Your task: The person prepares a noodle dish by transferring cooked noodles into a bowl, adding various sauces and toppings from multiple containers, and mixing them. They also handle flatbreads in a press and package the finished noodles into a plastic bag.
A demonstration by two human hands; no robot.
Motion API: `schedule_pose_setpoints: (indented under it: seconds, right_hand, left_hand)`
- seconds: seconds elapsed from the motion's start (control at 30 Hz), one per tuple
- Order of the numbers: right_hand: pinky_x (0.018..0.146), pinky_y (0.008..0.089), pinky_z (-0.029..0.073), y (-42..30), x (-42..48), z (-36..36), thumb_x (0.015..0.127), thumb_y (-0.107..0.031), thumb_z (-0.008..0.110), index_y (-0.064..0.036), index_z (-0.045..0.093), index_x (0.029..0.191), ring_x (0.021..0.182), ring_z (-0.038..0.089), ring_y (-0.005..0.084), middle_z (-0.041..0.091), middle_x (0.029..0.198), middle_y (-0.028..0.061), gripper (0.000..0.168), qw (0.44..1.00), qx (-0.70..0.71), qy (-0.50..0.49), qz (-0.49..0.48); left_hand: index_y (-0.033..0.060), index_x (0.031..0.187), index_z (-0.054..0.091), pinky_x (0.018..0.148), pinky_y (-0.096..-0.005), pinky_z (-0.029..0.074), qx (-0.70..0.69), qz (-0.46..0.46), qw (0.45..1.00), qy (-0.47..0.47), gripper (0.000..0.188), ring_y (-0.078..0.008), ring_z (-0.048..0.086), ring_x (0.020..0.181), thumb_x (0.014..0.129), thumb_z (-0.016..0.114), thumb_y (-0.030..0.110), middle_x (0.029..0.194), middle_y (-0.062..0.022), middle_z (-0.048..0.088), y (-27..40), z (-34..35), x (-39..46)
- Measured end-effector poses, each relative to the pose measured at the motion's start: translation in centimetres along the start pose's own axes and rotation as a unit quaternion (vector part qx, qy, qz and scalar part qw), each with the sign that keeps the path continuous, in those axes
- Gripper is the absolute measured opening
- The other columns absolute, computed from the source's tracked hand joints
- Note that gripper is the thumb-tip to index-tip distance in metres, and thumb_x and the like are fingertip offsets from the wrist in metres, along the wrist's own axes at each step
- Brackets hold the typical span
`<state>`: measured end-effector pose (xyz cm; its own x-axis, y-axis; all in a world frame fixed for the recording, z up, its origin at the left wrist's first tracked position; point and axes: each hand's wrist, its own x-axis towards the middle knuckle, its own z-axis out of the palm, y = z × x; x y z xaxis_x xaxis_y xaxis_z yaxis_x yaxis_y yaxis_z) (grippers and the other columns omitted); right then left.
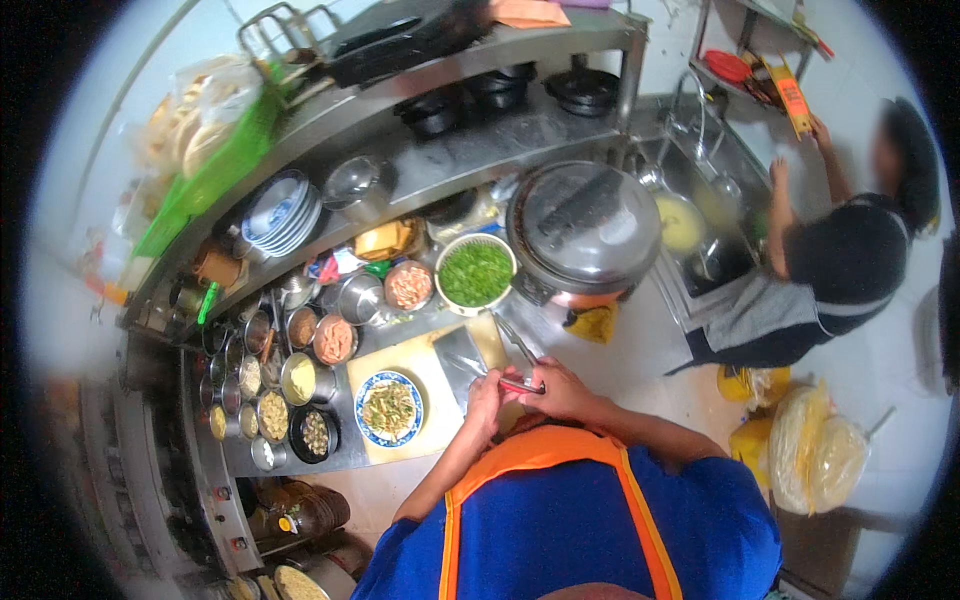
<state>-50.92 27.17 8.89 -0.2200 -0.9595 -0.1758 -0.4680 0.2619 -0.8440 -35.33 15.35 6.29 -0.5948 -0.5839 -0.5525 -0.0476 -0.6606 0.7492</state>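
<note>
My left hand and my right hand meet at the near edge of the cutting board. Both hold a small red item, its kind unclear. Metal tongs reach from beside my right hand towards a white colander of chopped green herbs; whether that hand touches them cannot be told. A broad metal blade lies on the board, its near end by my left hand. On the board's left part sits a blue-rimmed bowl of pale strips and greens.
Metal bowls of ingredients crowd the left counter. A large lidded pot stands beyond the board. Blue-and-white plates are stacked on a shelf. Another person stands by the sink at right. Filled plastic bags are at lower right.
</note>
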Motion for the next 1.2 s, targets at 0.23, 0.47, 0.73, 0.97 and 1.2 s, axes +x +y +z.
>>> schedule_pose_setpoints:
  seconds: [0.23, 0.47, 0.73, 0.97, 1.2]
  right_hand:
    - [0.101, 0.0526, 0.046, -9.2, 2.5, 0.1, 0.074, -0.02, 0.086, -0.002, 0.014, 0.161, 0.124, 0.047, 0.0531, 0.039, 0.141, 0.0305, 0.115, 0.954, -0.129, 0.227, -0.148]
    - [0.101, 0.0489, 0.048, -13.0, 2.2, -3.9, 0.074, -0.018, 0.086, -0.004, 0.012, 0.163, 0.122, 0.059, 0.0412, 0.055, 0.136, 0.0221, 0.116, 0.956, -0.167, 0.226, -0.085]
    - [0.074, 0.0524, 0.057, -15.2, 3.6, -14.8, 0.083, -0.008, 0.072, -0.004, 0.054, 0.136, 0.084, 0.07, 0.0468, 0.07, 0.09, 0.0234, 0.056, 0.904, -0.25, 0.319, -0.136]
    - [0.074, 0.0449, 0.058, -18.2, 1.3, -26.5, 0.082, -0.017, 0.077, -0.012, 0.056, 0.142, 0.082, 0.072, 0.034, 0.07, 0.094, 0.016, 0.063, 0.859, -0.306, 0.384, -0.144]
    - [0.069, 0.0462, 0.055, -18.3, 1.1, -33.8, 0.08, -0.017, 0.078, -0.015, 0.051, 0.146, 0.078, 0.068, 0.0341, 0.065, 0.092, 0.0136, 0.072, 0.804, -0.416, 0.387, -0.176]
  left_hand:
    - [-0.0053, 0.115, 0.071, 0.092, -0.0342, 0.054, 0.082, 0.106, 0.991, 0.018, 0.039, -0.0238, 0.071, 0.098, 0.102, 0.043, 0.018, 0.11, -0.0163, 0.074, 5.1, 1.1, -3.0]
    - [-0.0068, 0.125, 0.068, 0.097, -0.0362, 0.051, 0.167, 0.181, 0.963, -0.112, 0.045, -0.024, 0.067, 0.108, 0.102, 0.037, 0.017, 0.117, -0.0155, 0.073, 10.2, 4.8, -2.5]
    - [0.0013, 0.137, 0.056, 0.104, -0.0336, 0.045, 0.201, 0.273, 0.918, -0.205, 0.05, -0.015, 0.058, 0.116, 0.107, 0.055, 0.041, 0.126, -0.0072, 0.064, 21.9, 8.2, -2.8]
    - [-0.0123, 0.151, 0.025, 0.111, -0.044, 0.049, -0.175, 0.385, 0.883, -0.202, 0.095, -0.0364, 0.054, 0.133, 0.101, 0.049, 0.065, 0.145, -0.0322, 0.048, 42.4, 9.5, 1.2]
    - [-0.0164, 0.154, 0.011, 0.119, -0.051, 0.04, -0.284, 0.308, 0.891, -0.177, 0.111, -0.0474, 0.04, 0.142, 0.097, 0.05, 0.07, 0.156, -0.0384, 0.027, 46.7, 10.7, 3.5]
